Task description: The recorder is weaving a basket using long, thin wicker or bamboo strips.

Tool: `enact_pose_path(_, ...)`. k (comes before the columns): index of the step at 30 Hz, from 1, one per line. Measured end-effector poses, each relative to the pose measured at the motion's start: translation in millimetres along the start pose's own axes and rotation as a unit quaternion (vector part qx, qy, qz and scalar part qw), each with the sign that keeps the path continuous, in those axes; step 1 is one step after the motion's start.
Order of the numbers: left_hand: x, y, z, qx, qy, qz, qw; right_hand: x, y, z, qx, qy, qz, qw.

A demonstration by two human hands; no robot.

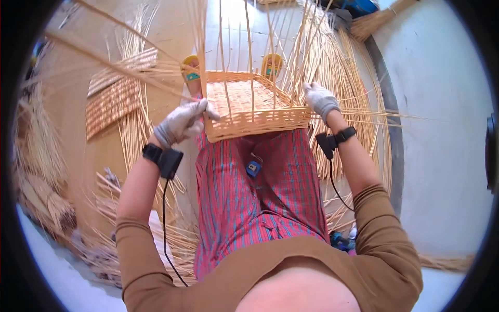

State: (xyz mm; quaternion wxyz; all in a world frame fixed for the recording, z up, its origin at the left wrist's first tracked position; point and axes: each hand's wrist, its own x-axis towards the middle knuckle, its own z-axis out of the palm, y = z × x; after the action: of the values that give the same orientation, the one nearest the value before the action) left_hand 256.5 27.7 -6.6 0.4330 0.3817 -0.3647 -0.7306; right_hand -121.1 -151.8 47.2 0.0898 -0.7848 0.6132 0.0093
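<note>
The basket (254, 106) rests on the lap, near the knees, its upright stakes (249, 47) fanning toward the far side; the left hand (183, 120), gloved, is clenched on the basket's left near corner, thumb over the rim; the right hand (320, 100), also gloved, is closed around a strand (364, 113) at the right corner. To weave well, I judge the left should pin the frame steady while the right pulls the strand snug and level against the row; loose reeds (343, 67) lie on the floor to the right, a woven mat (114, 99) far left.
</note>
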Motion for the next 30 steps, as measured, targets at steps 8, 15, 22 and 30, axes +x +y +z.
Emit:
enact_pose_path(8, 2, -39, 31, -0.204, 0.102, 0.119, 0.966, 34, 7, 31, -0.092, -0.051, 0.015, 0.994)
enact_pose_path(15, -5, -59, 20, -0.263, 0.061, 0.146, 0.952, 33, 11, 30, -0.039, 0.008, 0.037, 0.999)
enact_pose_path(22, -9, -54, 12, -0.168, 0.058, 0.158, 0.971, 9, -17, 13, 0.042, 0.014, 0.059, 0.997)
enact_pose_path(30, -7, -35, 121, 0.376, 0.471, 0.393, 0.695, -115, -35, 41, 0.590, -0.190, -0.048, 0.784)
